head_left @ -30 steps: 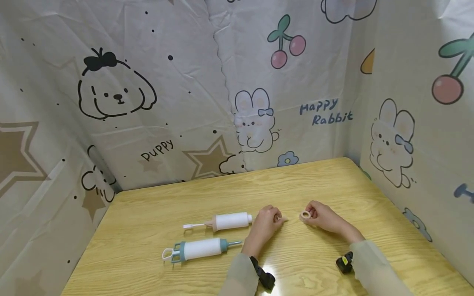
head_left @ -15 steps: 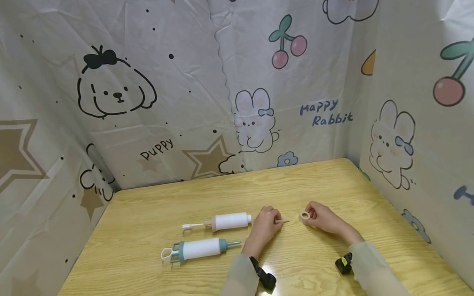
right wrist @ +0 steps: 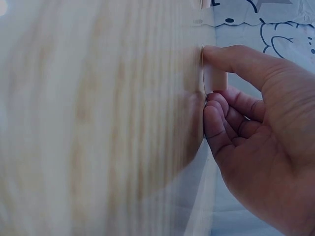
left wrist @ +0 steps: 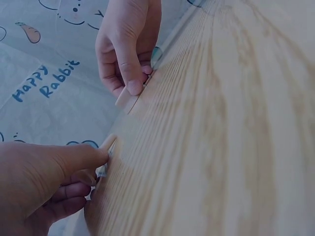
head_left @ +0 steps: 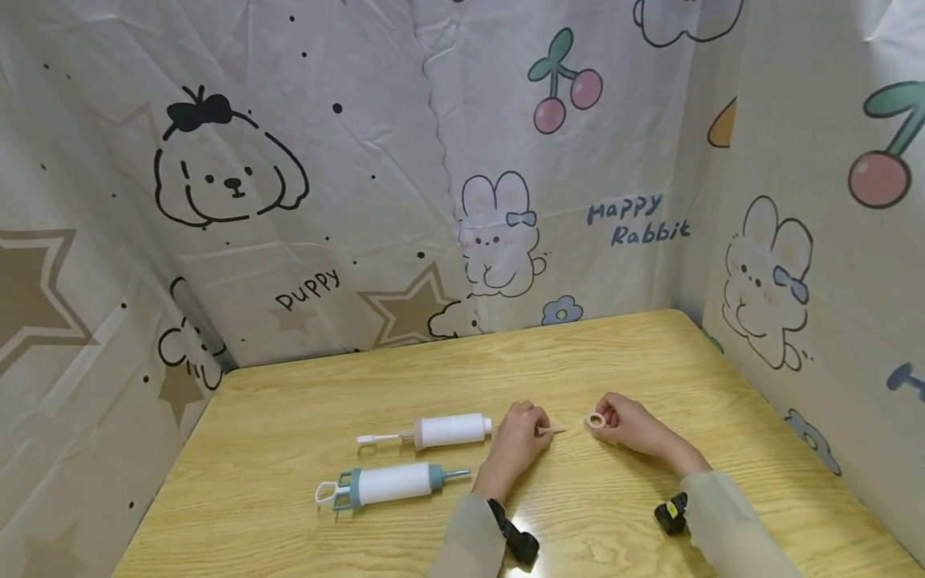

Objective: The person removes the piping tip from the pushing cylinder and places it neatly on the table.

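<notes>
Near the table's middle my left hand (head_left: 519, 433) pinches a small beige pointed piece, perhaps a nozzle tip (head_left: 556, 429), between thumb and fingers. Its tapered end faces right, and the fingers cover its base. To the right, across a short gap, my right hand (head_left: 630, 424) holds a beige ring (head_left: 596, 421) by its right side. In the right wrist view the thumb and fingers pinch that ring (right wrist: 216, 78) at the tabletop. The left wrist view shows the left hand (left wrist: 47, 179) with the beige tip (left wrist: 108, 143) low over the wood.
Left of the hands lies a beige-ended syringe-like tube (head_left: 451, 431) with a white barrel and plunger. In front of it is a teal-ended one (head_left: 393, 483) with a looped white handle. Printed cloth (head_left: 376, 160) encloses the wooden table (head_left: 289, 417) behind and at the sides.
The hands stay nearly in place with the same pieces. The beige tip in the left hand has turned slightly and shows a little more of its point.
</notes>
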`<action>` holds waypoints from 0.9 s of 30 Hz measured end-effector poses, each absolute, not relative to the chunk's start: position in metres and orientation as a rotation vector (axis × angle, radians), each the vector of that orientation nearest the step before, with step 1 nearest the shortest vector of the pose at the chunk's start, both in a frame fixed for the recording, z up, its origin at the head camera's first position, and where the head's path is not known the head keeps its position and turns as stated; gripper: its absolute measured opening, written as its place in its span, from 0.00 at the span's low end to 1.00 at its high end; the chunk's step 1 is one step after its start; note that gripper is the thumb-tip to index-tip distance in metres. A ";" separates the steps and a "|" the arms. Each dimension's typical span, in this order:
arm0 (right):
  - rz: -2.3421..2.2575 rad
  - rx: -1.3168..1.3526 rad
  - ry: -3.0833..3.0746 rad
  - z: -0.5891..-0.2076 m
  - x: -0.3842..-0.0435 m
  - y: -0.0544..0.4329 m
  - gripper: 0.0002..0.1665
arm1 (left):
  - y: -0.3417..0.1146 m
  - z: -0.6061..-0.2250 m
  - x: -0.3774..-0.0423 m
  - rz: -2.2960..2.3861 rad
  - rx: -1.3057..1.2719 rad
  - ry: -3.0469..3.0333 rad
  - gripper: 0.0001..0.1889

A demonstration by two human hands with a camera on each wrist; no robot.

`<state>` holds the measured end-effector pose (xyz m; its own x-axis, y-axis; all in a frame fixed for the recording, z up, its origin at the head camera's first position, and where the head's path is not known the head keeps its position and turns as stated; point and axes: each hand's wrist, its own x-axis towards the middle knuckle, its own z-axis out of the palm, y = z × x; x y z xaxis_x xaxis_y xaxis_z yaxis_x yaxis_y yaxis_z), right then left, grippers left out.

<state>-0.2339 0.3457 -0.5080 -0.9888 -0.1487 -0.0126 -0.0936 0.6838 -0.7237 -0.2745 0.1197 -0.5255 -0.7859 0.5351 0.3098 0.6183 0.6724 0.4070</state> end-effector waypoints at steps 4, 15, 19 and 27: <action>-1.232 -0.205 2.801 -0.508 -0.234 0.342 0.20 | 0.115 -0.525 -0.274 -0.770 -0.943 -2.737 0.06; -1.238 -0.130 3.012 -0.510 -0.227 0.334 0.22 | 0.102 -0.517 -0.265 -0.884 -0.922 -2.659 0.20; -1.244 -0.161 3.095 -0.504 -0.224 0.325 0.17 | 0.094 -0.508 -0.262 -0.910 -0.951 -2.549 0.23; -1.287 -0.284 3.112 -0.498 -0.224 0.306 0.13 | 0.068 -0.495 -0.263 -0.951 -1.048 -2.409 0.25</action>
<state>-0.2242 0.3062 -0.4977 -0.9578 -0.0624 0.2806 -0.2424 0.7002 -0.6716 -0.2627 0.0684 -0.4950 -0.6671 0.5116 0.5415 0.7436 0.5023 0.4414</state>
